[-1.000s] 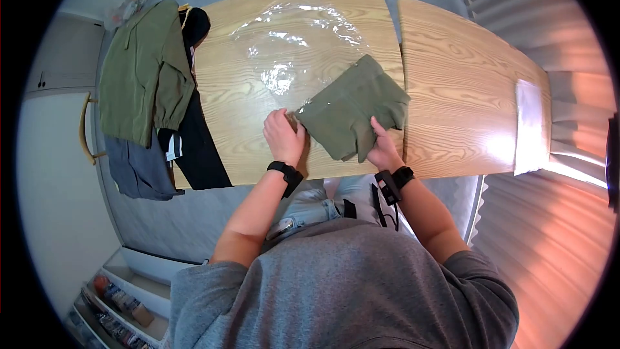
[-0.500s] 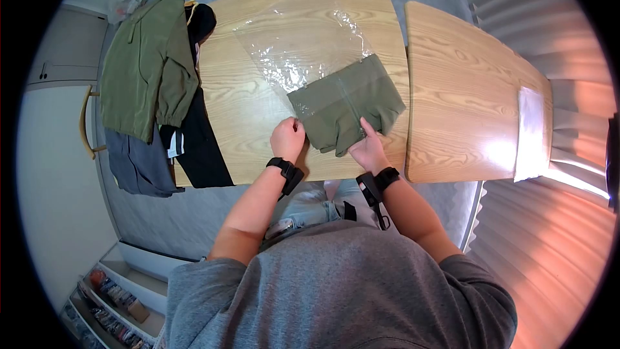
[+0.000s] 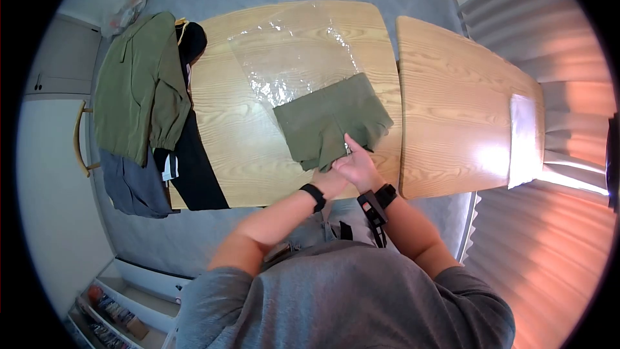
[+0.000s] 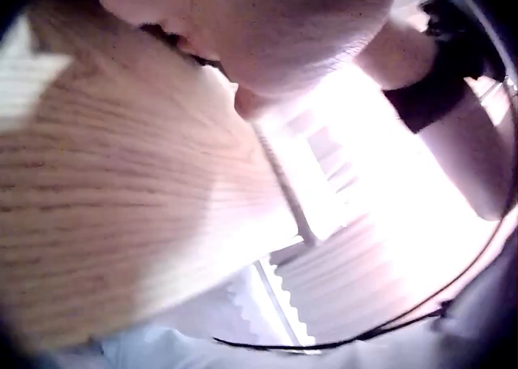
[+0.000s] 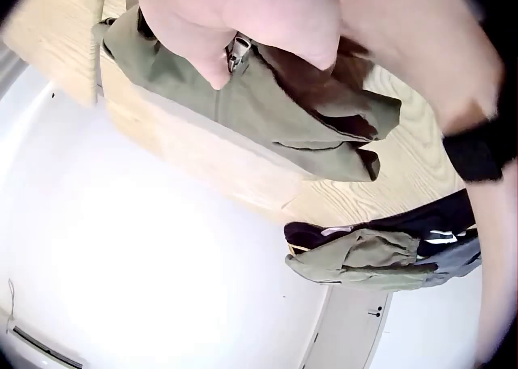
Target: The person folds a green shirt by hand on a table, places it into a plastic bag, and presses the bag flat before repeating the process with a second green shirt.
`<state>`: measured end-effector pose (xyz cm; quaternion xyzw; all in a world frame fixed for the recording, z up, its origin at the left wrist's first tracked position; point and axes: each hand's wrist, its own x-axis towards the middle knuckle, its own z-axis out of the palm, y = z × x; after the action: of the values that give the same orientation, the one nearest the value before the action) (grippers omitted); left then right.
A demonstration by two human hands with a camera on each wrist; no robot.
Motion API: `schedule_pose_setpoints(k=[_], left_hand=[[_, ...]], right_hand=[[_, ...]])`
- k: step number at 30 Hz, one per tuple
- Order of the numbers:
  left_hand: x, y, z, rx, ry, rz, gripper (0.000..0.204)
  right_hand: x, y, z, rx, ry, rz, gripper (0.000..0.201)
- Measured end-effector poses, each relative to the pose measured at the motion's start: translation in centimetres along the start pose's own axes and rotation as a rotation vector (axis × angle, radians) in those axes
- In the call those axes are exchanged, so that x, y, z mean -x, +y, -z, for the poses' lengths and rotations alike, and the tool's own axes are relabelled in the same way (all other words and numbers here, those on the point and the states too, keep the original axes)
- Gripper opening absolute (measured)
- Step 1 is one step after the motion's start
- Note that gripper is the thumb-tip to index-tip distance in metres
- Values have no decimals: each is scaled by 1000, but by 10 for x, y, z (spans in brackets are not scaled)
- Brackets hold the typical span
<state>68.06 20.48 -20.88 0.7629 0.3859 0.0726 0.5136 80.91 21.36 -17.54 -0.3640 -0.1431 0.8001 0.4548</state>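
A folded olive-green garment point(image 3: 336, 116) lies near the front of the table, its far edge overlapping a clear plastic bag point(image 3: 290, 52). My right hand point(image 3: 358, 169) grips the garment's near edge, thumb on top. In the right wrist view a metal zipper pull point(image 5: 239, 51) shows beside the thumb, and the cloth point(image 5: 267, 102) hangs in loose folds. Right up against the right hand, my left hand point(image 3: 329, 184) is at the same near edge. Its fingers are hidden by the garment and the other hand, so I cannot tell whether they hold cloth.
A green jacket point(image 3: 132, 84), dark grey clothing point(image 3: 132, 181) and black clothing point(image 3: 197, 168) are draped over the table's left end. A second table point(image 3: 462, 110) stands right of a narrow gap, with a flat, shiny plastic packet point(image 3: 523, 139) at its far right.
My left hand has moved right, from the garment's left corner to beside my right hand. The garment has been turned and shifted left and nearer, its folds lying flatter than a second ago.
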Motion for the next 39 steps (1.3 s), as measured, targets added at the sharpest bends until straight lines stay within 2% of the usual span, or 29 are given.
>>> schedule_pose_setpoints(k=[1,2,4,5,6,8,9,11,14,18,20,21,22,23,24,25,26,27,28,30,32,33,34,35,36,38,39], left_hand=[[-21,-35,-28,78,-6,58,52],[-27,-36,-27,78,3,54,52],[-35,-34,-26,41,42,4,49],[-39,-34,-27,25,63,-19,48],[-41,-34,-27,29,70,-19,48],[-43,-45,-31,35,219,23,48],[-45,-48,-34,35,224,27,48],[-51,-50,-33,-81,227,162,50],[-14,82,87,70,99,400,51],[-21,47,62,-115,201,301,53],[-18,43,54,-479,506,75,54],[-16,44,54,-587,470,85,56],[-12,50,59,-591,475,87,56],[-7,55,62,-623,335,129,55],[-2,57,64,-655,196,171,54],[-2,45,52,-577,345,90,50],[2,45,50,-586,349,92,50],[6,44,49,-604,328,92,49],[9,44,46,-622,307,92,48],[17,44,40,-614,291,79,54],[31,60,47,-780,127,118,63],[34,68,47,-764,49,178,77],[38,68,44,-768,47,180,77],[41,68,40,-789,31,171,79],[43,68,38,-808,16,162,82],[45,66,36,-824,-30,177,85],[46,64,34,-809,33,132,80]], right_hand=[[0,-7,-6,105,-48,54,68],[-2,-21,-24,114,-53,55,68],[-4,-44,-64,-767,207,-360,50],[-10,-32,-47,-749,228,-296,38],[-11,-32,-44,-741,229,-300,38],[-14,-34,-45,-667,244,-289,40],[-17,-35,-46,-664,241,-295,40],[-28,-40,-51,-670,132,-283,41],[-48,-45,-58,-669,139,-284,41],[-77,-45,-64,-563,128,-221,39],[-97,-35,-49,-528,92,-206,34],[-105,-29,-41,-526,86,-209,34],[-115,-22,-29,-92,49,-39,31],[-119,-24,-34,341,9,135,29],[-124,-29,-37,340,1,140,29],[-122,-47,-60,110,207,-10,28],[-122,-56,-74,-123,409,-165,28],[-124,-59,-75,85,286,-113,30],[-131,-60,-81,83,277,-112,30],[-146,-62,-92,-486,54,-147,36],[-148,-62,-100,-491,39,-78,38],[-146,-67,-105,-280,163,-49,36],[-144,-70,-109,-68,285,-20,34],[-184,-51,-41,-704,-352,-393,30],[-181,-55,-53,-706,-355,-394,30],[-165,-75,-97,-466,281,-249,29],[-166,-77,-102,-557,307,-265,29]])
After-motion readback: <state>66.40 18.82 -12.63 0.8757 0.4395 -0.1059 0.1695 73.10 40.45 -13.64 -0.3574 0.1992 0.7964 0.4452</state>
